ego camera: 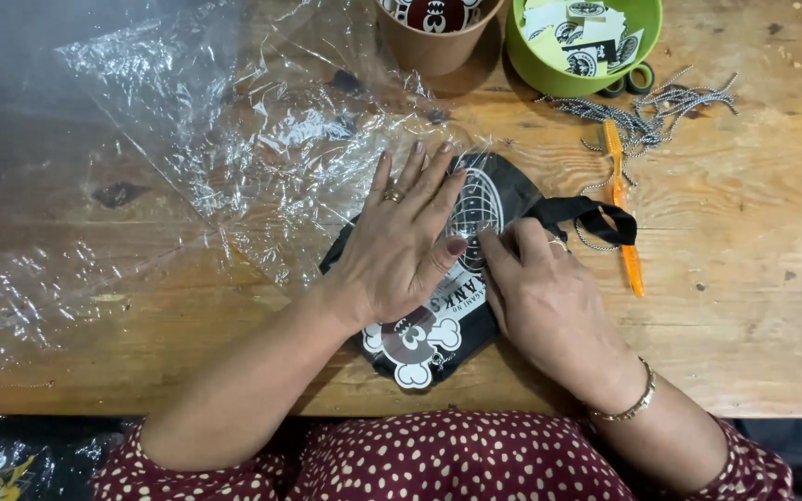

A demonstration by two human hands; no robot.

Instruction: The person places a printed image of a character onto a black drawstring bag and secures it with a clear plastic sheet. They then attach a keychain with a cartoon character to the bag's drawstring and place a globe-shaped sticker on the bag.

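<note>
A small black fabric bag with a white globe and skull print lies flat on the wooden table. My left hand presses flat on it, fingers spread, a ring on one finger. My right hand rests on the bag's right side, fingertips pinching or pressing the fabric near the print. The bag's black strap loops out to the right. Clear plastic sheets lie crumpled to the left and partly under the bag.
A brown cup and a green bowl holding printed paper tags stand at the far edge. A pile of black-and-white cords, an orange tool and tape rolls lie right of the bag.
</note>
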